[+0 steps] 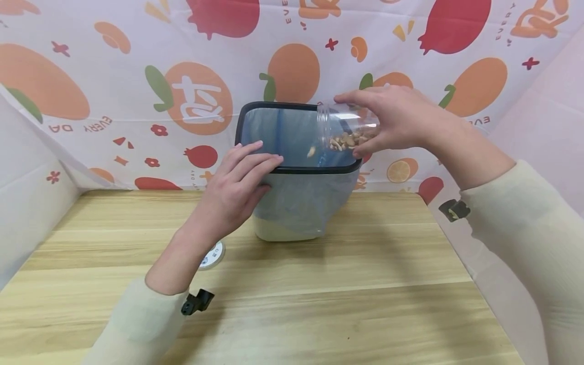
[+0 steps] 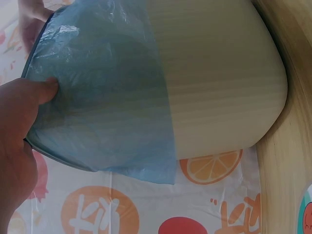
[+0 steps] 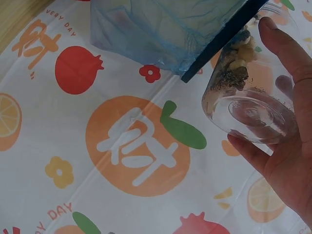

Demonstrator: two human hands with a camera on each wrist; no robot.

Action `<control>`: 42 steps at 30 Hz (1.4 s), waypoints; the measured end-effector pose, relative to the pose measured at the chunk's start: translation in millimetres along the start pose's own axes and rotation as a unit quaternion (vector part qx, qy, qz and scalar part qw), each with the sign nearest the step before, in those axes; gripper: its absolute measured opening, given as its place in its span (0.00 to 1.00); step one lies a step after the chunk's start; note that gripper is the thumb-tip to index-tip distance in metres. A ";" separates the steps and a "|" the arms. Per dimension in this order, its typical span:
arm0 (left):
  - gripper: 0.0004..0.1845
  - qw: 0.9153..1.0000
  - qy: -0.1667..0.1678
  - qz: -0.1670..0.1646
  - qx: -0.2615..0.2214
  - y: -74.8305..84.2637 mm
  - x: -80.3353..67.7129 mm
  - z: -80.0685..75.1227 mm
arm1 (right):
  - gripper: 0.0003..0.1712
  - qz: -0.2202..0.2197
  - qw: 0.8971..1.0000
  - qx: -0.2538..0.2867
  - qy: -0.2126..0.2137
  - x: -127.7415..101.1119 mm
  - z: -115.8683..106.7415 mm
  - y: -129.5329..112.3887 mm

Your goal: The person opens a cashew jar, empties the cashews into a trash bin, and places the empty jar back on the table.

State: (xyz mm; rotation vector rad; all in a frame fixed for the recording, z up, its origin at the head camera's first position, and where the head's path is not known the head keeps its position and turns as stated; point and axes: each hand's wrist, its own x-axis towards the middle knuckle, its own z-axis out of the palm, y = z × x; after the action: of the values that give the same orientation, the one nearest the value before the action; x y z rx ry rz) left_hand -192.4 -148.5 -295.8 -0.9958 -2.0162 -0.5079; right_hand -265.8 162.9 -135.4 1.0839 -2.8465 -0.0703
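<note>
A cream waste bin [image 1: 292, 223] with a dark rim [image 1: 255, 107] and a blue plastic liner [image 1: 292, 137] stands tilted toward me on the wooden table. My left hand [image 1: 239, 180] rests on its near left rim, fingers straight along the edge; the thumb [image 2: 46, 90] presses the liner. My right hand [image 1: 388, 119] grips a clear jar [image 1: 347, 126] tipped sideways over the bin's right rim. Nuts [image 1: 349, 139] lie in the jar, and one nut [image 1: 312, 151] falls into the liner. The jar's base [image 3: 256, 114] faces the right wrist view.
A round white lid [image 1: 213, 253] lies on the table [image 1: 319, 304] behind my left wrist. A fruit-print cloth [image 1: 137, 91] hangs behind the bin and along both sides. The table's front half is bare wood.
</note>
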 end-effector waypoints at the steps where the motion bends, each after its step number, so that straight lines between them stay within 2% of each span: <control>1: 0.32 1.000 -0.001 0.000 0.001 0.1 -0.1 -0.2 | 0.56 0.000 1.000 -0.003 -0.003 0.5 -0.3 -0.6; 20: 0.34 1.000 0.001 -0.004 -0.005 2.2 -1.3 -2.7 | 0.57 -0.029 0.998 -0.062 -0.013 10.5 -2.5 -11.3; 42: 0.31 1.000 0.009 0.008 -0.004 0.9 0.2 0.1 | 0.58 -0.044 0.996 -0.079 -0.006 9.8 -10.5 -16.9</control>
State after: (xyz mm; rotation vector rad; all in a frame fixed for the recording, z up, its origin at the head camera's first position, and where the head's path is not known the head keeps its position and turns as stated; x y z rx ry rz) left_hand -191.8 -147.8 -295.7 -1.0080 -1.9910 -0.5163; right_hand -260.8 143.7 -125.6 1.1786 -2.7466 -0.3025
